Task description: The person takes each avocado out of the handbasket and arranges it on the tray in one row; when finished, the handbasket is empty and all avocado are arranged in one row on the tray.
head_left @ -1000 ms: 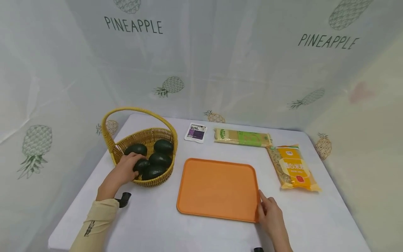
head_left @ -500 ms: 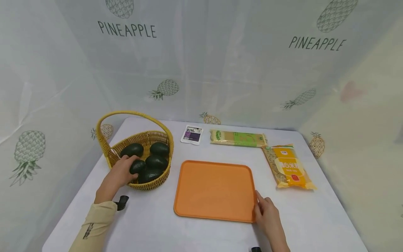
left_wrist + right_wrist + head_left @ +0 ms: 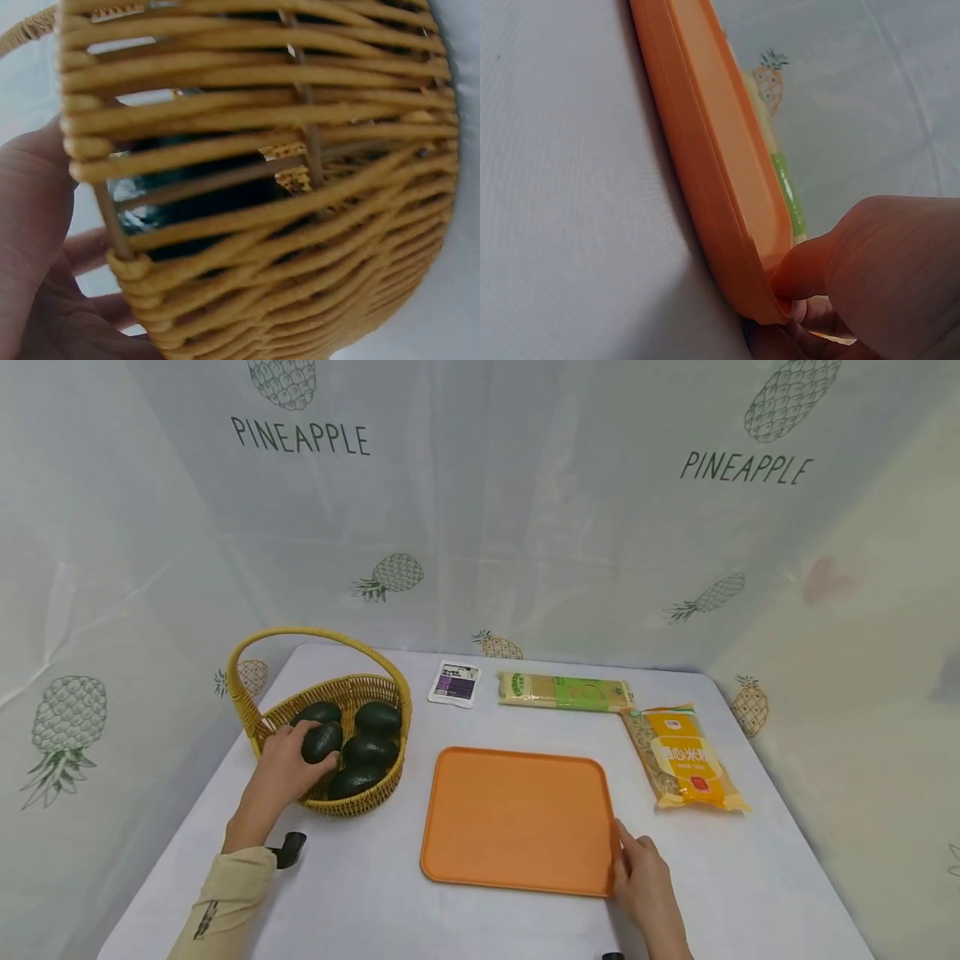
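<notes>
The left hand (image 3: 283, 764) has its thumb and fingers spread around a dark green, egg-shaped fruit with a glossy skin (image 3: 322, 742), gripping it by its sides at the near-left part of a yellow-brown woven wicker basket (image 3: 350, 807). Four more smooth, dark green oval fruits (image 3: 370, 750) lie in the basket, which has a rounded wall of ropy, horizontal strands and a tall, arched, wrapped handle. From the left wrist, a dark, shiny form shows through gaps in the weave.

The right hand (image 3: 647, 881) pinches the right edge of a flat, orange rectangular tray (image 3: 517, 818) near its near corner, thumb over the raised rim and the other fingers outside it. The tray has rounded corners and a smooth, matt floor, and lies on the white surface (image 3: 360, 902) to the right of the basket.

Behind the tray are a flat white packet with a purple label (image 3: 454, 683) and a long, slim plastic packet with a green band (image 3: 566, 691). A plump, crinkled yellow plastic bag (image 3: 686, 758) lies slanted on the right. A creased, pale pineapple-print sheet (image 3: 480, 510) hangs behind.
</notes>
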`<state>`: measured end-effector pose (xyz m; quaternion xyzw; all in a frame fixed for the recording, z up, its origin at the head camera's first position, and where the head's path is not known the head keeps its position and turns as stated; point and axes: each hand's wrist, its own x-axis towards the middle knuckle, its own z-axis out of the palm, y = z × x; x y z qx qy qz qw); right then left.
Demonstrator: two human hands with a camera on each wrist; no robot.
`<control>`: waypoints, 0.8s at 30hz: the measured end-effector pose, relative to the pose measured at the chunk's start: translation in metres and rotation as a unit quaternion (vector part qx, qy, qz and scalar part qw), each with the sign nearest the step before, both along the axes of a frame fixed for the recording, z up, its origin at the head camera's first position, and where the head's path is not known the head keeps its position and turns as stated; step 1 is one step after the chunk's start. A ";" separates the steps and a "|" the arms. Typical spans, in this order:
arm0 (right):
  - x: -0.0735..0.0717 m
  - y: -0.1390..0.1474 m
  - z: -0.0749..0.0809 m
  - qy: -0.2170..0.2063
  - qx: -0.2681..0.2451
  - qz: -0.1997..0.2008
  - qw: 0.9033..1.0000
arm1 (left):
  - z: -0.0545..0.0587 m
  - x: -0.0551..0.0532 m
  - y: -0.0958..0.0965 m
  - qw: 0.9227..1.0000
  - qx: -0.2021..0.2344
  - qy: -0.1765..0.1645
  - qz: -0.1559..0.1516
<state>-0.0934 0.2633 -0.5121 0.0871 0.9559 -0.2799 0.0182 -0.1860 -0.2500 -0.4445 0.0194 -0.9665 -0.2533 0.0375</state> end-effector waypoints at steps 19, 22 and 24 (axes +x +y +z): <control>0.000 0.000 0.001 -0.017 -0.004 -0.012 1.000 | 0.018 0.020 0.027 0.998 0.058 0.021 0.023; 0.000 0.000 0.000 -0.016 -0.005 -0.011 1.000 | 0.018 0.023 0.029 0.997 0.061 0.046 0.017; -0.001 -0.001 0.000 -0.015 -0.004 -0.010 1.000 | 0.018 0.024 0.031 0.996 0.068 0.063 0.014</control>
